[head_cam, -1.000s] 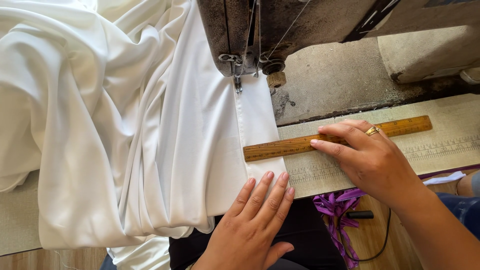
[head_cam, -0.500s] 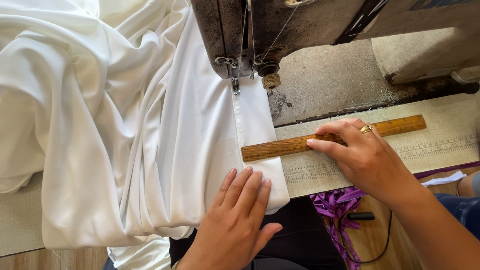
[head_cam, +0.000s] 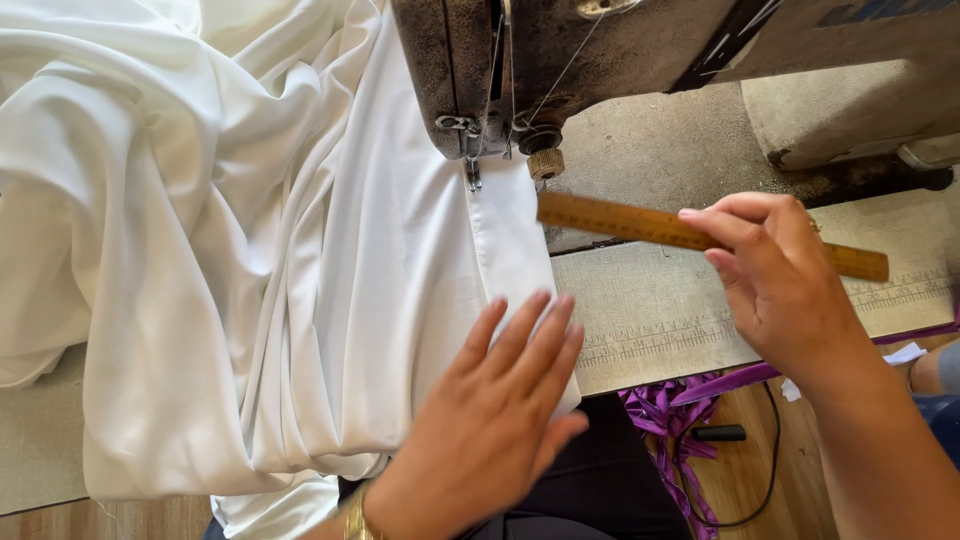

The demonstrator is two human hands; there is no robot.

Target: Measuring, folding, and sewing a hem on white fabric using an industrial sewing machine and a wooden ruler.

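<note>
White fabric (head_cam: pixel 250 250), smooth and slightly shiny, lies heaped in deep folds over the left side of a sewing table (head_cam: pixel 660 310) and spills off its near edge. A narrow folded hem of the cloth runs straight up under the presser foot (head_cam: pixel 472 172) of an old, worn industrial sewing machine (head_cam: pixel 560 60), whose dark metal head fills the top of the view, with a thin thread slanting down its front. The left hand (head_cam: pixel 495 420) lies flat on the fabric near the table's front edge, palm down, fingers stretched out and slightly spread, gripping nothing; a gold band shows at the wrist. The right hand (head_cam: pixel 775 280) pinches a wooden ruler (head_cam: pixel 620 220) between thumb and fingers, the other fingers loosely curled, with a ring on one finger. The ruler is lifted and tilted, its left end close to the needle area and just right of the hem, its right end jutting out past the hand. A measuring scale is printed along the table's pale front strip. Below the table edge hang purple ribbon scraps (head_cam: pixel 665 420), near a black cable (head_cam: pixel 770 470) over a wooden floor (head_cam: pixel 740 480).
</note>
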